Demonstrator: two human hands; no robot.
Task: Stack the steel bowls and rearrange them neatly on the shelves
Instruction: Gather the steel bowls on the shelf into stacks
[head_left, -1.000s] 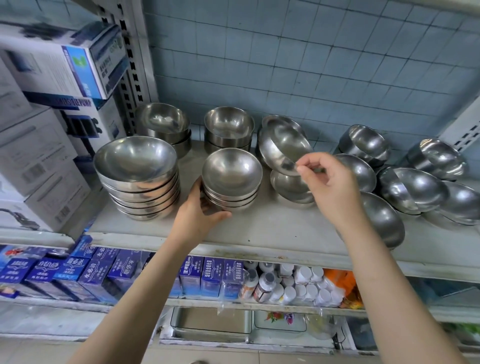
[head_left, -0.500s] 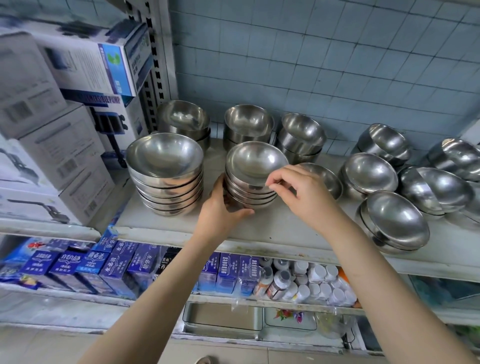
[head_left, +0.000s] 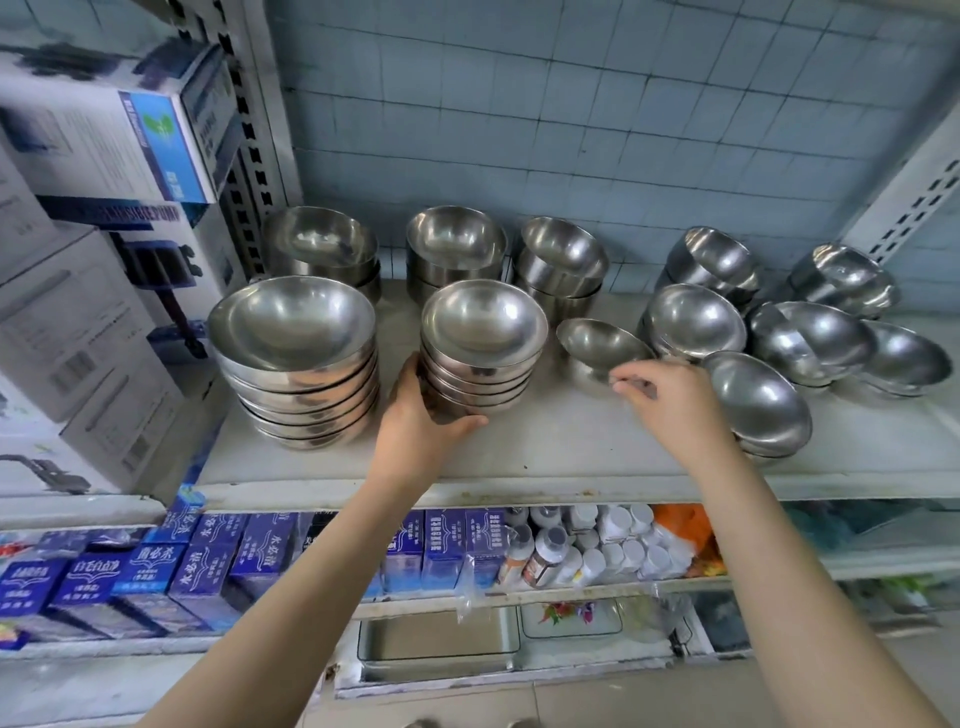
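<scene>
The left hand (head_left: 421, 415) hugs the middle stack (head_left: 480, 353) on the shelf (head_left: 571, 447). Just right of the stack, the right hand (head_left: 670, 395) pinches a tilted bowl (head_left: 597, 343). Lift it straight, then drop it gently on the stack

The left hand (head_left: 415, 421) is cupping the base of the middle bowl stack (head_left: 480, 353) on the shelf (head_left: 545, 447). Just right of that stack, the right hand (head_left: 670, 395) is pinching toward a tilted single bowl (head_left: 597, 343), fingertips at its rim.
</scene>
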